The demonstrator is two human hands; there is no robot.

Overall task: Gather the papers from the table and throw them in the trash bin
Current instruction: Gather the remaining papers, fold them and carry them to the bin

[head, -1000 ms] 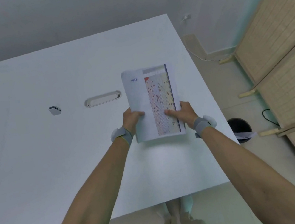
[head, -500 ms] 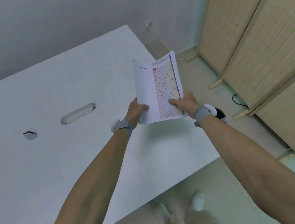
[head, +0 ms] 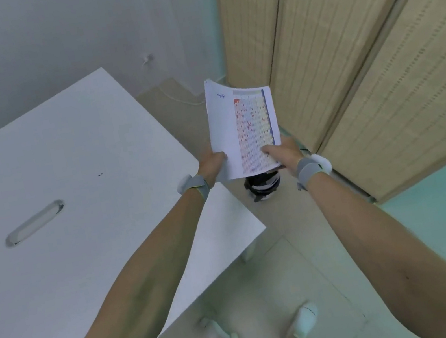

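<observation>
- Papers (head: 242,132) held in the air past the right corner of the white surface (head: 71,195), over the floor.
- Left hand (head: 210,165) clamped on the lower left edge, grip closed on the stack.
- Right hand (head: 281,151) pinching the lower right edge likewise.
- Trash bin (head: 262,185) on the floor just below the sheets, partly hidden behind them, near wooden panels (head: 359,55).

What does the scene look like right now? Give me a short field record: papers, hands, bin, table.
papers: one stack, held in the air past the table's corner, printed chart face up
left hand: gripping the stack's near left corner
right hand: gripping the stack's near right edge, thumb on top
trash bin: dark bin on the floor, mostly hidden under the stack
table: white top, no loose papers visible on it
task stage: papers gathered, not yet dropped in the bin
</observation>
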